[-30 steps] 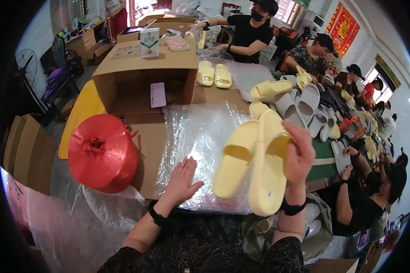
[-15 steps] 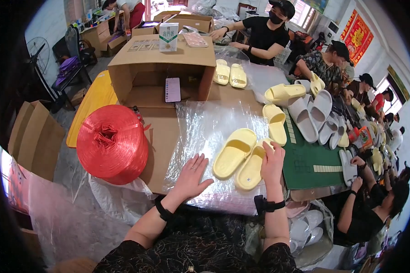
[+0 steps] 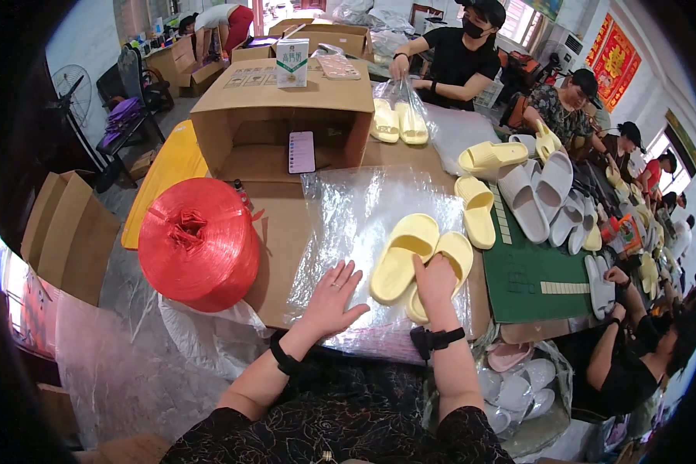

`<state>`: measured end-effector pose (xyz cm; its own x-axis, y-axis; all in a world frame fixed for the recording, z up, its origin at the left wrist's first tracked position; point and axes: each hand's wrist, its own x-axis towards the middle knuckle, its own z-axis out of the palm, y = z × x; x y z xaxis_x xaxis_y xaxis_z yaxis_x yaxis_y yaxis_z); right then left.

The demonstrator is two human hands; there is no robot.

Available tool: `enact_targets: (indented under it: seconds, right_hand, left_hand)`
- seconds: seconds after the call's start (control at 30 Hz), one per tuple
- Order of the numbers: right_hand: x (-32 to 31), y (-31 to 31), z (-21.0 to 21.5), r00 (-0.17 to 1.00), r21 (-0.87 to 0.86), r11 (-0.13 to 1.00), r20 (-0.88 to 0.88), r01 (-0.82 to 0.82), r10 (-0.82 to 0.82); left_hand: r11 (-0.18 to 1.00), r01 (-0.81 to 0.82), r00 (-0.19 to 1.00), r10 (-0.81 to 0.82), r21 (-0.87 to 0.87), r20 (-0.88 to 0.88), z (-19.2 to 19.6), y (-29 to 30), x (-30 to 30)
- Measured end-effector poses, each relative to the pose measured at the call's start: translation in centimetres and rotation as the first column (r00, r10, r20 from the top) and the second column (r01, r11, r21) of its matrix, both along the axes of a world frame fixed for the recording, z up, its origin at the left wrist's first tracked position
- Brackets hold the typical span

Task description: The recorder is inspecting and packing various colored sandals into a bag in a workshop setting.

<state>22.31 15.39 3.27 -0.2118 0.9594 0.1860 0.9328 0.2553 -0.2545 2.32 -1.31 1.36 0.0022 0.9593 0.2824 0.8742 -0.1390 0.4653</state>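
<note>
Here they are, yellow slippers over clear plastic bags | left hand pressing bags, fingers spread | right hand on the right-hand slipper, grip hidden, can't tell | looks like light, springy foam; strap's the best hold, bags probably slippery

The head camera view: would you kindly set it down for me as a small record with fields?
Left hand: spread flat, palm down, on clear plastic
Right hand: at the right one of two yellow slippers; fingers partly hidden
Yellow slippers: side by side, over the clear plastic
Left of plastic: roll of red string
Beyond: cardboard box, its open side facing the wearer; phone at the opening
Right: green mat, grey slippers nearby
</note>
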Motion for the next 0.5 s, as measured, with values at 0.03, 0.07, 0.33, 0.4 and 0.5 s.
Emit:
enact_targets:
  seconds: [0.03,0.07,0.33,0.4,0.5]
  right_hand:
    - [0.4,0.3,-0.4,0.999,0.041,0.999,-0.049,-0.007,0.009]
    - [1.1,0.6,-0.6,0.999,0.044,0.999,-0.051,-0.009,0.011]
    - [8.9,-2.1,0.4,0.791,0.114,0.987,-0.611,0.116,-0.023]
    - [11.7,-3.3,-0.4,0.739,0.183,0.973,-0.673,0.144,0.017]
    - [13.9,-6.5,0.4,0.677,0.151,0.977,-0.736,0.154,0.008]
  left_hand:
    - [1.000,0.001,1.000,-0.001,0.000,0.002,-0.2,0.0,0.0]
    - [1.000,0.004,1.000,-0.004,0.001,0.004,-0.4,0.1,0.0]
    - [0.990,0.037,0.993,-0.052,-0.137,-0.108,1.9,-0.2,-0.2]
    - [0.991,0.051,0.976,-0.076,-0.127,-0.203,3.1,-0.1,0.2]
    - [0.976,0.199,0.973,-0.207,-0.087,-0.098,3.7,0.2,1.2]
